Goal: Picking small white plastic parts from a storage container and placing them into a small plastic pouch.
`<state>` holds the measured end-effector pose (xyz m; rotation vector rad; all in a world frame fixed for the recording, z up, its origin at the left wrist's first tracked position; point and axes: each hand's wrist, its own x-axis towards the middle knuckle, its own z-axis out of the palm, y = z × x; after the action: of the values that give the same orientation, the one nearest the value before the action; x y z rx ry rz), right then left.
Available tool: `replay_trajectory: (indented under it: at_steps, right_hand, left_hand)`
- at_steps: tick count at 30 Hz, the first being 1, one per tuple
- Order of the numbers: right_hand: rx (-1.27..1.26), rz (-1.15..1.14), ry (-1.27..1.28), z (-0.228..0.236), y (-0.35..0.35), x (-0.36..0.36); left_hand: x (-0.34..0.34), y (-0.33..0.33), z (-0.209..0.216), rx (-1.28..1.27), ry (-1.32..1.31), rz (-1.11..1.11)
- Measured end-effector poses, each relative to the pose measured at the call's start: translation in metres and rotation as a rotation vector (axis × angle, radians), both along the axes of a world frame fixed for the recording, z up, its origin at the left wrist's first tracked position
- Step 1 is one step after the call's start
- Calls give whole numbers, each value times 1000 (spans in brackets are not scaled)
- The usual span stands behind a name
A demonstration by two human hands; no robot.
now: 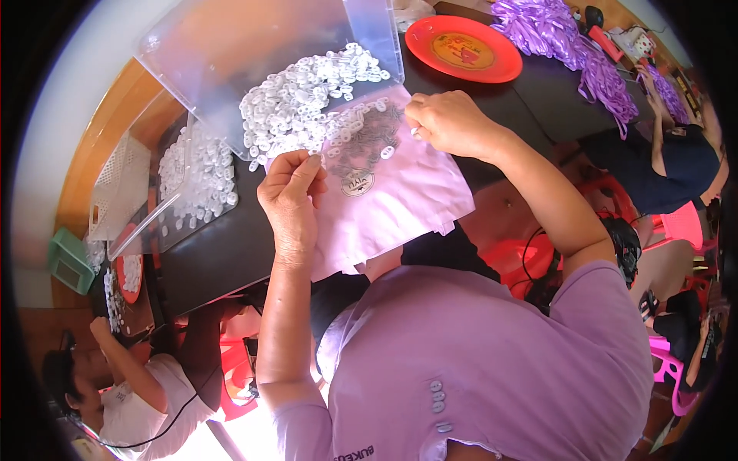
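Note:
A pink cloth (407, 196) with a round printed emblem lies over my lap and the table edge. Spread on its upper part are thin dark bits (370, 140) and a few small white oval pieces (387, 153). A large heap of the same white pieces (296, 100) spills from a clear plastic bin (200, 46) onto the cloth. My left hand (292, 196) is pinched at the heap's near edge; what its fingertips hold is too small to name. Closed over the cloth's right upper corner is my right hand (453, 123), a small whitish spot showing at its fingers.
A red round plate (463, 50) stands at the back, left of a purple ribbon bundle (542, 31). More white pieces fill a clear tray (196, 180) on the left. A green basket (71, 261) is at far left. Other people sit at the lower left and right.

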<state>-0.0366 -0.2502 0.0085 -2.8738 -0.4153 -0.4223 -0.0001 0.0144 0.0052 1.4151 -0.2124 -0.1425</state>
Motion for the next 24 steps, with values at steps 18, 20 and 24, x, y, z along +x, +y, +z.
replay_trajectory:
  at_steps: [18, 20, 24]
  right_hand:
    - [1399, -18, 331, 13, 86, 25]
    - [1414, 7, 323, 12, 86, 25]
    - [1426, 4, 315, 10, 87, 25]
  left_hand:
    - [3, -22, -8, -204, 41, 67]
    - [3, -23, -8, -190, 38, 72]
    - [2, -24, -8, -182, 40, 80]
